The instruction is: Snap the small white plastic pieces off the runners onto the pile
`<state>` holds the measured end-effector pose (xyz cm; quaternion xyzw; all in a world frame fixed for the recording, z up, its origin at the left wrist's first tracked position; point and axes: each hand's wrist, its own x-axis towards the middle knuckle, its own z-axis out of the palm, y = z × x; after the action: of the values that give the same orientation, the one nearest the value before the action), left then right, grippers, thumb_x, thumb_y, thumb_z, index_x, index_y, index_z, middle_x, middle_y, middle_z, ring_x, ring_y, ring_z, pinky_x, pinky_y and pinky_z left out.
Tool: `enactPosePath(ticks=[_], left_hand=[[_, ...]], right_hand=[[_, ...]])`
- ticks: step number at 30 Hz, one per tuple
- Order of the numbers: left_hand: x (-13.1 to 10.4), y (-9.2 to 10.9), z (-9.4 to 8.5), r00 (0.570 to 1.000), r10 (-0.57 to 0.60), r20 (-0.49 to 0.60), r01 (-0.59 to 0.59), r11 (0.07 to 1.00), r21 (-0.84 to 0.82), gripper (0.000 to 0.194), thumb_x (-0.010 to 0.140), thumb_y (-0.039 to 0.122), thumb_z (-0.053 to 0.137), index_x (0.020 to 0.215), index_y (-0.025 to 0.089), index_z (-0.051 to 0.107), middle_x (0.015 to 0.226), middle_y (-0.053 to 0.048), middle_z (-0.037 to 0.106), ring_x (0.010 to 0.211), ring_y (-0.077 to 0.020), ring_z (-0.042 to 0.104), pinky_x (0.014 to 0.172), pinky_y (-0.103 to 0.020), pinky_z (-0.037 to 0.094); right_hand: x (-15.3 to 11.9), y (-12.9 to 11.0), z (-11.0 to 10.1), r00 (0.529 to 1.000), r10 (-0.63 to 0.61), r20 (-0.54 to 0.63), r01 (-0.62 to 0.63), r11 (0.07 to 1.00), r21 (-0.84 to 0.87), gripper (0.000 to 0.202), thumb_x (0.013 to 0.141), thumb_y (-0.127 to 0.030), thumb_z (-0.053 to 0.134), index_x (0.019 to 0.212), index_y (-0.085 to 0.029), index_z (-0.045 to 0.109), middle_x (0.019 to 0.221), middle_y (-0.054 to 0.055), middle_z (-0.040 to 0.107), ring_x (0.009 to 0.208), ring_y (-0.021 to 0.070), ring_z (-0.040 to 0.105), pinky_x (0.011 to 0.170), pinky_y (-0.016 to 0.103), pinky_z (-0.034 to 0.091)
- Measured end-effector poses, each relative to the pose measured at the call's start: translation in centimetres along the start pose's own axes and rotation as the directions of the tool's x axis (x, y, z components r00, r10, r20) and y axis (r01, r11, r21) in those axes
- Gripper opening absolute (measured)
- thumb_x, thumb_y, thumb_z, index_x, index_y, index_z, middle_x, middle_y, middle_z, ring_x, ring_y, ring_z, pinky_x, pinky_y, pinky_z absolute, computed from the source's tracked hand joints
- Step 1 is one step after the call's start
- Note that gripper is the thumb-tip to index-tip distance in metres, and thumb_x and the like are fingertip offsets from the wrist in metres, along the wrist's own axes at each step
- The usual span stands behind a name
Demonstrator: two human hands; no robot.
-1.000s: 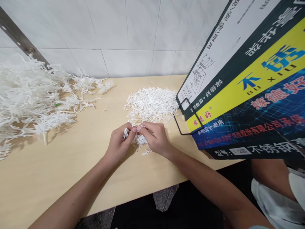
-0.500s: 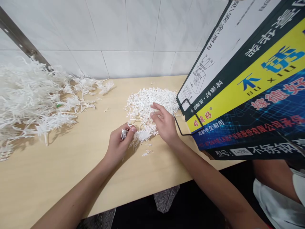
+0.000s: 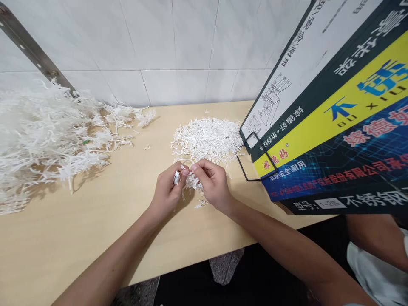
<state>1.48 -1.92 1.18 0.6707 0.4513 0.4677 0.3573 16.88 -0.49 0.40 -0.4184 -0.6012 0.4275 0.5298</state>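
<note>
My left hand [image 3: 168, 187] is closed around a small bunch of white plastic pieces [image 3: 177, 177], whose ends stick out between thumb and fingers. Close beside it on the right, my right hand [image 3: 212, 182] is pinched at the same bunch; what lies between its fingertips is too small to make out. Behind both hands a heap of short white pieces [image 3: 210, 138] lies on the wooden table [image 3: 153, 250]. A few loose bits [image 3: 201, 204] rest just below the hands. At the left is a larger pile of branching white strands [image 3: 41, 131].
A large printed cardboard box [image 3: 318, 127] leans over the table's right side, with a black wire frame [image 3: 245, 170] at its lower corner. A tiled wall [image 3: 178, 85] runs behind. Another person's arm [image 3: 376, 238] shows at the lower right.
My right hand has come down and left from above the heap to meet my left hand, and its fingers have closed. The whole view has shifted slightly.
</note>
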Motion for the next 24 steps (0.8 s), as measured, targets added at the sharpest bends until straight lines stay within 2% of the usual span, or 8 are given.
enactPosePath(ticks=[2, 4, 7, 11, 14, 18, 21, 24], left_hand=[[-0.5, 0.0, -0.1, 1.0, 0.025, -0.005, -0.025, 1.0, 0.003, 0.035, 0.104, 0.045, 0.047, 0.079, 0.02, 0.052, 0.069, 0.001, 0.049, 0.063, -0.0144, 0.045, 0.063, -0.028, 0.037], [-1.1, -0.1, -0.3, 0.999, 0.041, -0.02, -0.042, 0.999, -0.025, 0.035, 0.103, 0.044, 0.048, 0.078, 0.02, 0.053, 0.07, 0.0, 0.051, 0.063, -0.0146, 0.046, 0.062, -0.029, 0.037], [-1.3, -0.4, -0.4, 0.996, -0.009, -0.094, -0.004, 0.99, -0.143, 0.036, 0.101, 0.046, 0.053, 0.077, 0.02, 0.055, 0.068, 0.0, 0.051, 0.058, -0.0134, 0.042, 0.058, -0.029, 0.035], [0.1, -0.8, -0.2, 0.978, -0.172, -0.117, 0.126, 0.938, -0.324, 0.03, 0.099, 0.048, 0.055, 0.085, 0.021, 0.06, 0.061, 0.003, 0.043, 0.055, -0.0132, 0.038, 0.057, -0.029, 0.035], [0.7, -0.7, -0.3, 0.97, -0.23, -0.071, 0.169, 0.859, -0.483, 0.034, 0.096, 0.053, 0.053, 0.099, 0.021, 0.064, 0.066, 0.001, 0.045, 0.057, -0.0142, 0.039, 0.057, -0.029, 0.036], [0.5, -0.3, -0.8, 0.968, -0.229, -0.104, 0.137, 0.825, -0.548, 0.054, 0.09, 0.063, 0.04, 0.111, 0.02, 0.065, 0.087, -0.007, 0.057, 0.065, -0.0178, 0.047, 0.06, -0.033, 0.044], [0.2, -0.5, -0.7, 0.978, -0.202, -0.049, 0.15, 0.849, -0.508, 0.05, 0.09, 0.057, 0.042, 0.11, 0.019, 0.067, 0.093, -0.009, 0.059, 0.07, -0.0196, 0.049, 0.062, -0.034, 0.044], [0.1, -1.2, -0.4, 0.98, -0.193, 0.057, 0.198, 0.875, -0.442, 0.041, 0.095, 0.053, 0.043, 0.096, 0.019, 0.066, 0.08, -0.005, 0.053, 0.062, -0.0168, 0.043, 0.057, -0.033, 0.037]], right_hand=[[1.2, 0.8, -0.7, 0.992, 0.083, -0.094, -0.072, 0.991, 0.112, 0.027, 0.094, -0.042, 0.061, 0.078, -0.021, 0.057, 0.066, -0.002, 0.05, 0.06, 0.0128, 0.048, 0.058, 0.027, 0.044], [3.0, 1.7, -2.4, 0.941, 0.143, -0.306, -0.069, 0.968, 0.241, 0.03, 0.094, -0.044, 0.056, 0.075, -0.023, 0.048, 0.06, -0.006, 0.038, 0.051, 0.0117, 0.04, 0.053, 0.027, 0.045], [5.2, 2.7, -5.5, 0.904, 0.038, -0.425, 0.031, 0.988, 0.154, 0.026, 0.095, -0.043, 0.057, 0.079, -0.024, 0.048, 0.071, -0.003, 0.047, 0.055, 0.0108, 0.046, 0.056, 0.027, 0.048], [5.3, 2.5, -6.4, 0.957, -0.09, -0.276, 0.04, 0.982, -0.183, 0.02, 0.095, -0.039, 0.061, 0.105, -0.022, 0.066, 0.104, 0.007, 0.068, 0.075, 0.0154, 0.063, 0.064, 0.03, 0.053], [3.7, 1.5, -4.8, 0.957, -0.263, -0.124, 0.194, 0.895, -0.401, 0.023, 0.101, -0.032, 0.052, 0.112, -0.023, 0.07, 0.12, 0.01, 0.069, 0.107, 0.0226, 0.066, 0.089, 0.039, 0.056], [2.0, 0.0, -3.4, 0.902, -0.432, 0.007, 0.383, 0.791, -0.478, 0.027, 0.103, -0.024, 0.044, 0.107, -0.023, 0.071, 0.116, 0.01, 0.071, 0.115, 0.0253, 0.064, 0.104, 0.047, 0.05], [1.6, -0.7, -3.6, 0.85, -0.517, 0.104, 0.504, 0.739, -0.447, 0.03, 0.099, -0.02, 0.048, 0.124, -0.024, 0.065, 0.125, 0.011, 0.069, 0.12, 0.0268, 0.063, 0.102, 0.049, 0.053], [1.7, -0.9, -3.9, 0.732, -0.62, 0.284, 0.676, 0.609, -0.415, 0.055, 0.091, -0.011, 0.052, 0.142, -0.03, 0.053, 0.145, 0.008, 0.058, 0.131, 0.0275, 0.057, 0.105, 0.051, 0.052]])
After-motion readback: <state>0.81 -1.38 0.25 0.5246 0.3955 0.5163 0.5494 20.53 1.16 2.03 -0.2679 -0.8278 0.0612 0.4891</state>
